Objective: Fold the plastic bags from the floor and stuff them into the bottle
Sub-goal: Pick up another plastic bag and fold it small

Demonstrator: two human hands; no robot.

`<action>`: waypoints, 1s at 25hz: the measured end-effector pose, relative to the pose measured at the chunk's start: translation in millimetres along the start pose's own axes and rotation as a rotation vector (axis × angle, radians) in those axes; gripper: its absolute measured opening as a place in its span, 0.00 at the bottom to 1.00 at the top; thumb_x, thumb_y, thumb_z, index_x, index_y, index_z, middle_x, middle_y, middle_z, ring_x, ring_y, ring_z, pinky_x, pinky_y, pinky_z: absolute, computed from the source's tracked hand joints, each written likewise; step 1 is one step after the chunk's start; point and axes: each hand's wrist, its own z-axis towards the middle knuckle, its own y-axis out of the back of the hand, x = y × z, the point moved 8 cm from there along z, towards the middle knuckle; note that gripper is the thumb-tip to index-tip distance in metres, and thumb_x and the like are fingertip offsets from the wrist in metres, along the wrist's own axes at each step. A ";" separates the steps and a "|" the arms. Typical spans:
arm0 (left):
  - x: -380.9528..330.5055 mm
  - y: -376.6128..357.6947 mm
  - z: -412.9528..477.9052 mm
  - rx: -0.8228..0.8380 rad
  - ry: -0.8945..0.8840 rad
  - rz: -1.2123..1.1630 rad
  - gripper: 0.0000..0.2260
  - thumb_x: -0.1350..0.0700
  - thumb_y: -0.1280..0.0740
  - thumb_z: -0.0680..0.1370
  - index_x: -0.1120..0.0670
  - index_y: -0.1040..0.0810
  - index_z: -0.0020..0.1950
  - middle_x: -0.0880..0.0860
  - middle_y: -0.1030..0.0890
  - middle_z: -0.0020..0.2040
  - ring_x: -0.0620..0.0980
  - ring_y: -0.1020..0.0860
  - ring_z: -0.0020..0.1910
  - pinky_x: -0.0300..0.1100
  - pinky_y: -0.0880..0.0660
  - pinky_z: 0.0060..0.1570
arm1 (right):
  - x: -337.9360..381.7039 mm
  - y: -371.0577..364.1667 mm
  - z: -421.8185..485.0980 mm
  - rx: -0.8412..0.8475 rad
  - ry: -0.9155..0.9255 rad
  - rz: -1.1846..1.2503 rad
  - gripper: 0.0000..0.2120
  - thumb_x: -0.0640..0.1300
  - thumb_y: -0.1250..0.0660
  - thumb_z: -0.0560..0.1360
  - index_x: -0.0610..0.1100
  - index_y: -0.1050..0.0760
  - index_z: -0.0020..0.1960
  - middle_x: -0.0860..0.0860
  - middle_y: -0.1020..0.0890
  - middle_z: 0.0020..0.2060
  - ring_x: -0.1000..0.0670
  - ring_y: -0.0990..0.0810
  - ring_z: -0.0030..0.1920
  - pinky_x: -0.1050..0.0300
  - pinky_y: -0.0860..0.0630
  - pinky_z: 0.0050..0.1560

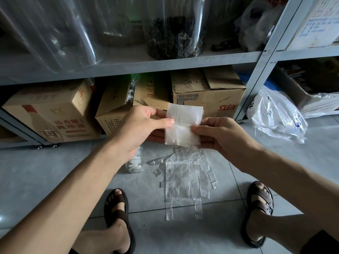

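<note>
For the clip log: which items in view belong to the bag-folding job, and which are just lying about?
Job: folded bag, pinched by left hand and right hand; loose flat bags; bottle.
Lying about: cardboard boxes; dark-filled jar; printed notice.

Cardboard boxes (209,96) under metal shelf (128,65), brown sandals (117,213), tiled floor (45,171)

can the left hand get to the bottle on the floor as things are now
Probably yes, once it lets go: the left hand is busy pinching the folded bag with the right hand, but the bottle stands on the floor just beneath its wrist, with nothing between them.
</note>
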 end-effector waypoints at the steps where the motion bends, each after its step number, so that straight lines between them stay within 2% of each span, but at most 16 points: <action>1: 0.2 -1.2 -0.4 0.011 0.007 -0.004 0.03 0.63 0.27 0.74 0.56 0.17 0.45 0.56 0.14 0.40 0.50 0.16 0.35 0.40 0.19 0.33 | 0.2 -0.1 0.2 0.004 0.007 -0.006 0.07 0.35 0.30 0.74 0.41 0.22 0.38 0.43 0.17 0.37 0.47 0.18 0.37 0.57 0.17 0.40; 4: 0.9 -4.9 -1.9 0.049 0.033 -0.009 0.05 0.64 0.26 0.73 0.57 0.17 0.46 0.57 0.13 0.42 0.51 0.15 0.38 0.41 0.18 0.35 | 1.2 1.0 -0.2 0.011 0.022 -0.003 0.06 0.35 0.30 0.74 0.41 0.22 0.39 0.43 0.17 0.38 0.47 0.18 0.38 0.55 0.17 0.42; 10: -2.5 -3.0 -2.5 0.014 0.023 -0.023 0.06 0.67 0.26 0.72 0.56 0.18 0.42 0.54 0.15 0.37 0.49 0.17 0.34 0.41 0.18 0.33 | 3.4 -1.3 -1.4 0.072 0.058 -0.046 0.01 0.35 0.31 0.75 0.38 0.21 0.46 0.42 0.16 0.39 0.49 0.17 0.37 0.59 0.19 0.40; 14: -5.1 -2.1 -2.0 0.029 0.014 -0.085 0.07 0.69 0.27 0.70 0.59 0.18 0.44 0.53 0.17 0.36 0.46 0.19 0.30 0.37 0.22 0.27 | 4.5 0.9 0.9 0.072 0.072 0.033 0.06 0.33 0.31 0.75 0.34 0.22 0.52 0.42 0.17 0.40 0.48 0.18 0.37 0.56 0.18 0.40; 16: -5.2 -3.0 -2.0 0.057 0.025 -0.126 0.07 0.68 0.28 0.70 0.60 0.18 0.45 0.53 0.17 0.36 0.45 0.19 0.30 0.36 0.23 0.26 | 7.2 -1.4 -0.1 0.096 0.080 0.091 0.02 0.32 0.32 0.75 0.36 0.21 0.47 0.44 0.18 0.37 0.49 0.18 0.35 0.57 0.18 0.38; 18: -5.5 -5.9 -2.7 0.105 0.034 -0.132 0.05 0.67 0.29 0.72 0.59 0.17 0.42 0.54 0.16 0.37 0.45 0.19 0.30 0.35 0.23 0.27 | 9.7 -1.8 -1.0 0.107 0.094 0.107 0.08 0.31 0.35 0.76 0.39 0.20 0.42 0.45 0.18 0.36 0.49 0.19 0.34 0.58 0.19 0.38; 20: -5.4 -5.8 -2.6 0.122 0.033 -0.107 0.10 0.69 0.33 0.76 0.58 0.17 0.39 0.54 0.16 0.37 0.46 0.19 0.31 0.35 0.22 0.29 | 11.6 -0.9 -0.7 0.109 0.121 0.059 0.13 0.30 0.39 0.79 0.39 0.19 0.41 0.44 0.18 0.38 0.49 0.20 0.36 0.58 0.18 0.39; 25: -2.2 -6.9 -2.7 0.138 0.059 -0.053 0.13 0.71 0.37 0.78 0.59 0.19 0.38 0.54 0.18 0.37 0.47 0.19 0.32 0.36 0.20 0.31 | 15.3 0.4 -1.6 0.088 0.208 -0.139 0.17 0.28 0.41 0.80 0.40 0.18 0.42 0.44 0.17 0.40 0.49 0.20 0.38 0.56 0.19 0.43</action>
